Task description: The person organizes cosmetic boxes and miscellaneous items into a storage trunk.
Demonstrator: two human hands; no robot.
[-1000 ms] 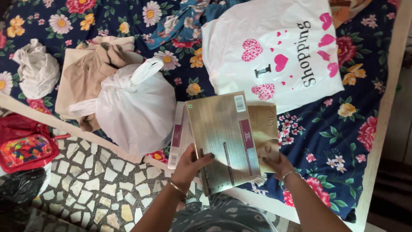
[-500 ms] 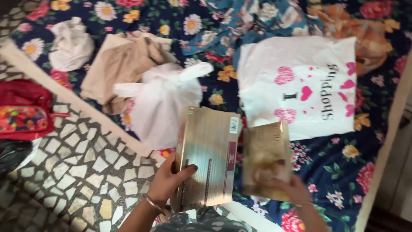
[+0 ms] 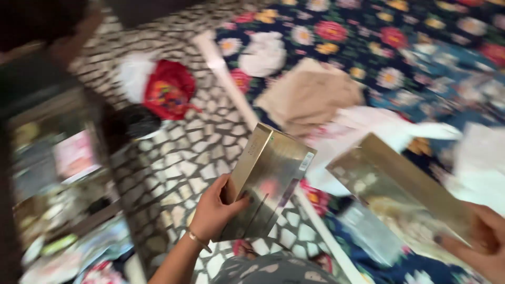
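Observation:
My left hand [image 3: 214, 209] grips a flat gold box [image 3: 268, 179] by its lower left edge, holding it tilted above the mosaic floor. Off to the lower right, my right hand [image 3: 481, 244] holds a second flat gold box [image 3: 400, 200] by its far corner; that box is angled over the edge of the floral bedsheet [image 3: 368, 31]. The two boxes are apart from each other. The view is motion-blurred.
On the bedsheet lie a beige garment [image 3: 310, 94], a crumpled white cloth [image 3: 265, 52] and a white bag [image 3: 368, 131]. A red pouch [image 3: 165, 89] and a black bag [image 3: 138, 121] sit on the mosaic floor [image 3: 179, 158]. Cluttered shelves [image 3: 63, 184] stand at left.
The view has swung left toward the floor and shelves. My hands have pulled the two gold boxes apart, the left one now over the floor, the right one at the lower right.

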